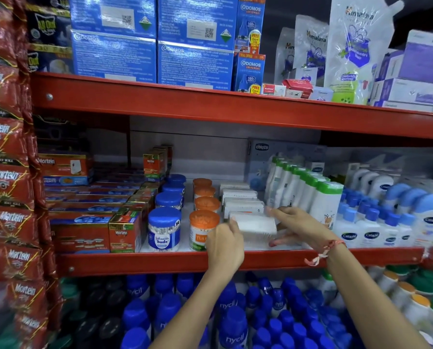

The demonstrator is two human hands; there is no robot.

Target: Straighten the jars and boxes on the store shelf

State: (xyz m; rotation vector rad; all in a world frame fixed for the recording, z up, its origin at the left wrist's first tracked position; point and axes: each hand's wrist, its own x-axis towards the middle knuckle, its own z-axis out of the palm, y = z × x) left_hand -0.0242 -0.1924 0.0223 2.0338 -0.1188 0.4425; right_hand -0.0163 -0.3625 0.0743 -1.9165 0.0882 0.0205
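Observation:
On the middle red shelf a clear white box sits at the front of a row of white boxes. My left hand grips its left end and my right hand holds its right end, fingers spread over the top. Just left stands a row of orange-lidded jars, the front one partly hidden by my left hand. Further left is a row of blue-lidded cotton-bud jars.
Red Mortein boxes fill the shelf's left part; white bottles with green caps and blue-capped Cetaphil bottles stand right. Blue Odomos boxes sit on the shelf above, blue-capped bottles below. Hanging red packets line the left edge.

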